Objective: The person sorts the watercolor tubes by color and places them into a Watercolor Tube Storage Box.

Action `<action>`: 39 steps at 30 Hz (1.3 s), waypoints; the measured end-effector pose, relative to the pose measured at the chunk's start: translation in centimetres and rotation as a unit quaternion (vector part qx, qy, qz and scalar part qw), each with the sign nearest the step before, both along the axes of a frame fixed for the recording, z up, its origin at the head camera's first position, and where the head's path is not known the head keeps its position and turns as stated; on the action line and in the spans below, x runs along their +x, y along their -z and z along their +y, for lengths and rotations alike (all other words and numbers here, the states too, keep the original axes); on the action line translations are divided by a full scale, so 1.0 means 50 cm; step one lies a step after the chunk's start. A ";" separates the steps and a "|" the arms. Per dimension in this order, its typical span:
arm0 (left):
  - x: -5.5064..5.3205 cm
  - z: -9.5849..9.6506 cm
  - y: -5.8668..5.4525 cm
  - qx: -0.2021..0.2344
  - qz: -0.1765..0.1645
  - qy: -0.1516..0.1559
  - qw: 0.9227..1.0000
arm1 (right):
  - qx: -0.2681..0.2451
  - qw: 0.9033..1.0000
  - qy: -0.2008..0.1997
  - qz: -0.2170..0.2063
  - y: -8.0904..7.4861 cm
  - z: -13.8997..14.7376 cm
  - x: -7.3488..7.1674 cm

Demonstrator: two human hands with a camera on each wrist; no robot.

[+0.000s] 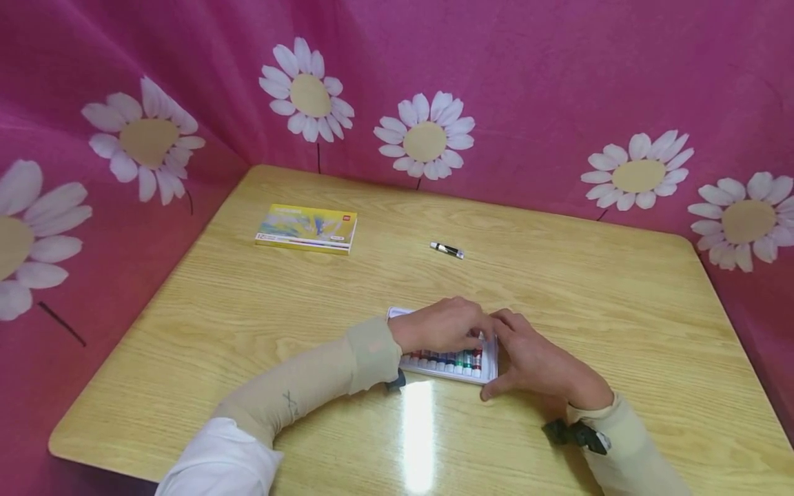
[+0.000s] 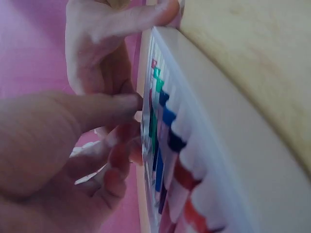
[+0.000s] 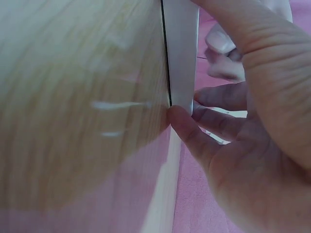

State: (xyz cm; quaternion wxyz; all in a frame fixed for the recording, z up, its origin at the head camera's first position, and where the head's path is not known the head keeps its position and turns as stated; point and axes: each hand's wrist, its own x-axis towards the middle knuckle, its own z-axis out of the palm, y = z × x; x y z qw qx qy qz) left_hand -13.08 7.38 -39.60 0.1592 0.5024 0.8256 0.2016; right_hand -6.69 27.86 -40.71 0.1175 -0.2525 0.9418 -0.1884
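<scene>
A white plastic tray holds a row of small paint tubes, with red, blue and green bands near their white caps. My left hand reaches over the tray from the left, fingers bent down at the tubes by its right end. In the left wrist view its thumb and curled fingers are right at the tubes; I cannot tell whether they pinch one. My right hand holds the tray's right end, its thumb at the near corner and its fingers at the far side. The right wrist view shows fingertips against the tray's edge.
One loose paint tube with a black band lies farther back on the wooden table. A yellow paint box lies at the back left. Pink flowered cloth hangs around the table's back and sides.
</scene>
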 end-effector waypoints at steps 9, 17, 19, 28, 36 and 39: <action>0.000 0.003 0.002 -0.012 0.031 0.043 0.999 | 0.000 1.000 -0.004 0.000 0.003 0.003 -0.003; -0.026 0.001 -0.007 -0.003 0.015 0.029 0.999 | -0.005 1.000 0.006 -0.022 0.000 0.005 -0.003; -0.044 -0.007 -0.015 -0.002 0.007 0.014 1.000 | -0.001 1.000 0.010 -0.028 -0.001 0.004 -0.003; -0.142 -0.038 -0.030 0.009 0.011 -0.088 0.996 | 0.011 0.999 0.023 -0.035 -0.006 0.000 -0.001; -0.206 -0.044 -0.016 -0.002 0.052 -0.152 0.987 | 0.014 0.997 0.044 -0.069 -0.008 -0.003 0.002; -0.217 -0.043 -0.015 -0.001 0.033 -0.156 0.987 | 0.014 0.996 0.046 -0.074 -0.009 -0.004 0.003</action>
